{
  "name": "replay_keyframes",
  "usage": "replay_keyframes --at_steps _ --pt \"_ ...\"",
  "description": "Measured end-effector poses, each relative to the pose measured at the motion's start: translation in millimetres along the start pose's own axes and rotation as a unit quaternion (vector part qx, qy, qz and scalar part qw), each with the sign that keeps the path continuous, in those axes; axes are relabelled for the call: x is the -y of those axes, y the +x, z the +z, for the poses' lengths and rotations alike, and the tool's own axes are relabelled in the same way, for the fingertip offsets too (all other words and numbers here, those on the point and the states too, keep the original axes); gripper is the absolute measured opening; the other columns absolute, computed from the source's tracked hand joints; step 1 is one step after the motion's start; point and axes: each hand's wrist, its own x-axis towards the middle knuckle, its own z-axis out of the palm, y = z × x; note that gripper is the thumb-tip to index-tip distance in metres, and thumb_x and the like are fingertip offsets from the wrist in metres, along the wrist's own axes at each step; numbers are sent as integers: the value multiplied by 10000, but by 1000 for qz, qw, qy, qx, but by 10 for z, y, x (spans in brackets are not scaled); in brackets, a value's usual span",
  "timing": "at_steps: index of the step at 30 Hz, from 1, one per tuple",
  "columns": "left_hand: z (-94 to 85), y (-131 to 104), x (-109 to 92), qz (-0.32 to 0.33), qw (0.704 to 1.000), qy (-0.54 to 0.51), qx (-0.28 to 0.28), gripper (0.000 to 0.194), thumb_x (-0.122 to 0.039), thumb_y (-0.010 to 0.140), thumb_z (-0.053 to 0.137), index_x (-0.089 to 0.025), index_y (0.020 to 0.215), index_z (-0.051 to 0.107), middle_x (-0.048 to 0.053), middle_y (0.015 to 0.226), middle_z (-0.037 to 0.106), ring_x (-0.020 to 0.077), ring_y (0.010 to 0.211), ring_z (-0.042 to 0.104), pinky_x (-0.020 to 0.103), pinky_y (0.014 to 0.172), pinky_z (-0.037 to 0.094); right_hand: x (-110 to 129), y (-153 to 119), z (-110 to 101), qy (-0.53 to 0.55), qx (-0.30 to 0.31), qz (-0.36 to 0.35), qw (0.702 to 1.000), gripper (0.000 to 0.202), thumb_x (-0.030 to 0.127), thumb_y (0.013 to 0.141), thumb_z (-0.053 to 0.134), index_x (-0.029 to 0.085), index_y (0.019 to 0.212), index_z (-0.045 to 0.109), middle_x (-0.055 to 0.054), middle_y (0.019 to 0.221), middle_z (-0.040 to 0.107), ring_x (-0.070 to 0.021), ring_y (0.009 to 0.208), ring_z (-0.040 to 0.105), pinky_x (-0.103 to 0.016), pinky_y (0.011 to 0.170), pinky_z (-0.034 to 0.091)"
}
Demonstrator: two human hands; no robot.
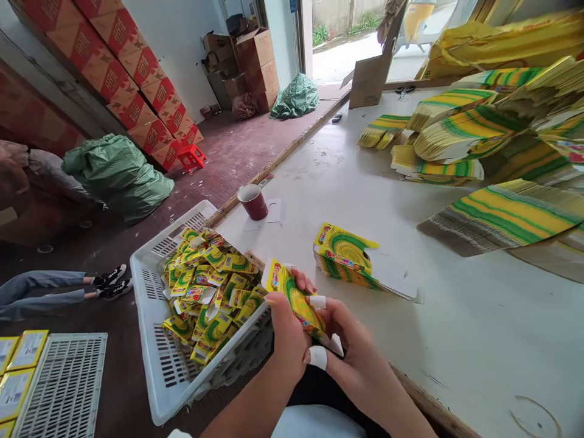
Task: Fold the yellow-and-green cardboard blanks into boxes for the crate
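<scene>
While both hands pinch one yellow carton (pixel 295 299) above the tabletop (pixel 456 328) edge, the left hand (pixel 285 334) steadies it and the right hand (pixel 353 344) folds its end, the basket (pixel 155 340) close beside.

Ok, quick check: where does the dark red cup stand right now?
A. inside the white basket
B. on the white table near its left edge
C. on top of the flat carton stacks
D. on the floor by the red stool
B: the dark red cup stands upright on the white table near its left edge, beyond the white basket of folded cartons.
</scene>
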Motion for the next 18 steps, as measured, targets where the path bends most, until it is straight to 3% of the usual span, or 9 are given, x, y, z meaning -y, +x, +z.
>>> replay_keyframes --at_steps 2,4,6,9,11,15,18 --pt "-37 -17 58 5 999 24 37 944 -976 679 97 -238 1036 564 87 910 595 230 857 630 402 796 591 -40 16 -76 -23 -36 -6 999 271 232 898 591 246 1168 571 -14 857 673 -164 727 647 -246 635 560" --pt "-56 -35 105 9 998 17 56 827 -947 682 394 -232 1035 612 87 958 657 236 888 657 404 820 591 -63 21 -180 -37 -72 -28 996 232 210 902 594 261 1128 607 -15 879 685 -163 739 661 -243 639 559" --pt "-73 -34 135 -3 999 -6 54 643 -796 653 679 -225 948 664 56 905 714 220 842 678 384 817 590 -69 10 -287 -55 -100 -62 992 175 186 904 597 284 1040 648 5 837 679 -148 699 645 -225 609 540" --pt "-164 37 116 -36 996 -27 74 474 -626 619 828 -210 811 708 33 810 760 215 777 705 371 784 593 -52 -30 -448 -90 -123 -114 982 217 131 909 565 307 967 678 21 787 664 -127 619 612 -205 522 495" --pt "-292 123 32 -24 991 -21 132 567 -670 603 815 -207 920 730 68 894 782 255 851 731 403 820 591 -24 -58 -561 -142 -126 -146 971 293 89 897 541 321 999 687 13 812 682 -128 611 623 -212 491 479" --pt "-515 248 -270 64 961 32 268 1072 -888 504 670 -210 1329 574 186 1326 652 368 1242 608 497 1060 470 37 -91 -701 -317 -111 -216 917 335 74 898 522 335 990 712 1 804 735 -184 708 657 -323 637 516" --pt "-453 194 -414 42 911 210 353 1045 -683 505 854 -216 1374 509 167 1360 618 360 1266 576 487 1083 443 49 -112 -632 -366 -70 -264 890 296 105 917 547 346 992 702 28 805 756 -203 816 674 -441 938 479"
